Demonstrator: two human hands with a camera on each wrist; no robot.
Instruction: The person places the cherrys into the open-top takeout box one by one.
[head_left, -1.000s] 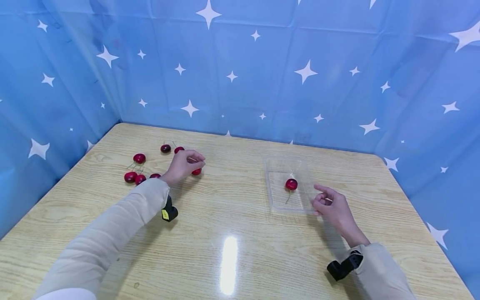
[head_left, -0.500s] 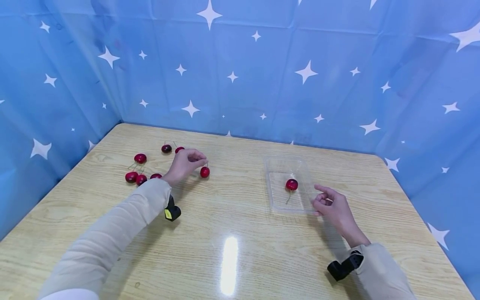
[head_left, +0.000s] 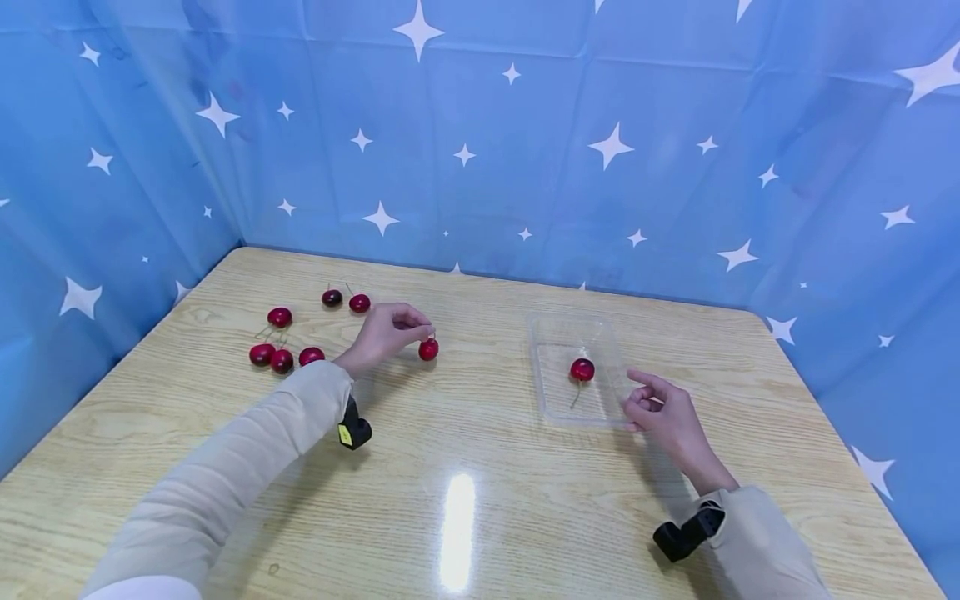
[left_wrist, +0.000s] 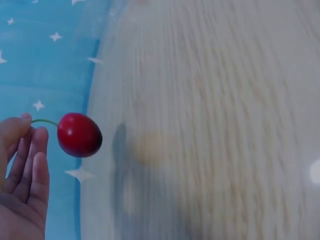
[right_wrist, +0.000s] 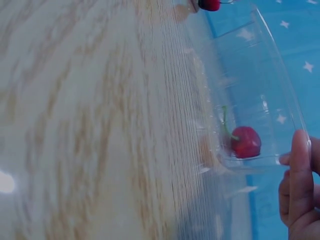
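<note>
My left hand (head_left: pixel 384 335) pinches a cherry (head_left: pixel 428 349) by its stem above the table. In the left wrist view, the red cherry (left_wrist: pixel 79 135) hangs off its green stem (left_wrist: pixel 45 121), clear of the fingertips. To the right, a clear plastic box (head_left: pixel 553 415) holds one cherry (head_left: pixel 582 369), its stem pointing toward the near side. My right hand (head_left: pixel 670 423) is at the box's right edge. In the right wrist view, that hand (right_wrist: pixel 301 187) grips the rim near a corner, fingers on both sides of the wall.
Several loose cherries (head_left: pixel 280 317) lie at the table's back left, two of them (head_left: pixel 360 303) (head_left: pixel 332 297) behind my left hand. A starry blue curtain (head_left: pixel 487 192) borders the wooden table (head_left: pixel 480 375) at the back and sides.
The held cherry has come away from the other cherries and moved right with my left hand, hanging by its stem. My right hand and the box stay put.
</note>
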